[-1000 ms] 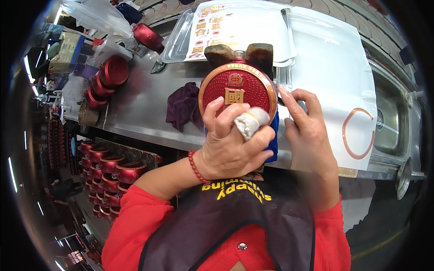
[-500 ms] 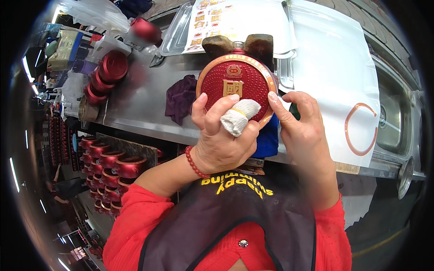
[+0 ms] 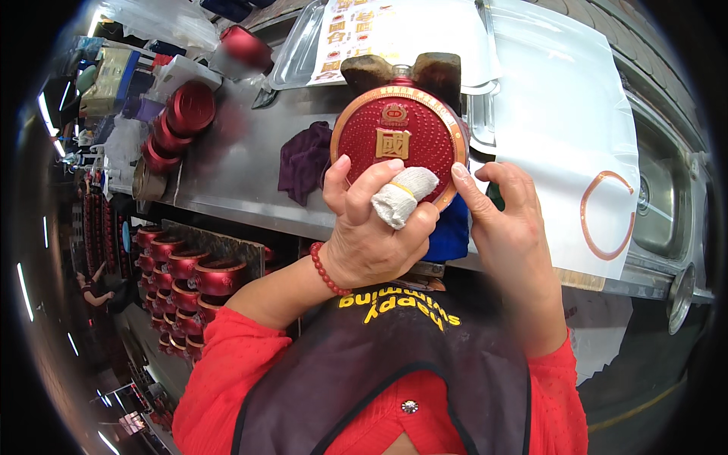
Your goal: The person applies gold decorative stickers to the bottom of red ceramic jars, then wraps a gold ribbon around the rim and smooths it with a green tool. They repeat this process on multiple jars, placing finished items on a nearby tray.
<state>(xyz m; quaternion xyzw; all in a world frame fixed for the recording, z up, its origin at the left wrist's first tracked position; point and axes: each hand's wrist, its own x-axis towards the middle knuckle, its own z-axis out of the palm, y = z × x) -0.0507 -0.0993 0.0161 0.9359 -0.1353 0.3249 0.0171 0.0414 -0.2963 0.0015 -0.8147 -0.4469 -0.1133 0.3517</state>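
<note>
In front of me a round red flask (image 3: 362, 136) with a studded face lies against a dark two-lobed rest (image 3: 438, 72). Gold raised characters (image 3: 392, 144) mark its middle, and a copper-coloured strip (image 3: 345, 125) runs round its rim. My left hand (image 3: 371, 231), wearing a red bead bracelet, is closed round a white cloth bundle (image 3: 406, 196) with a yellow band; its fingertips reach the flask's lower face. Of my right hand (image 3: 504, 208), the thumb touches the rim at the lower right, while the other fingers are bent and apart from it.
A purple cloth (image 3: 303, 163) lies left of the flask, a blue cloth (image 3: 449, 235) below it. On the white sheet (image 3: 557, 136) at right rests a curved copper strip (image 3: 585, 220). Behind stands a metal tray (image 3: 292, 57) with a decal sheet (image 3: 402, 38). Red vessels (image 3: 189, 110) stand left.
Both hands keep nearly the same place and grip at the flask. The view has shifted slightly, and a person in the far left background has moved an arm.
</note>
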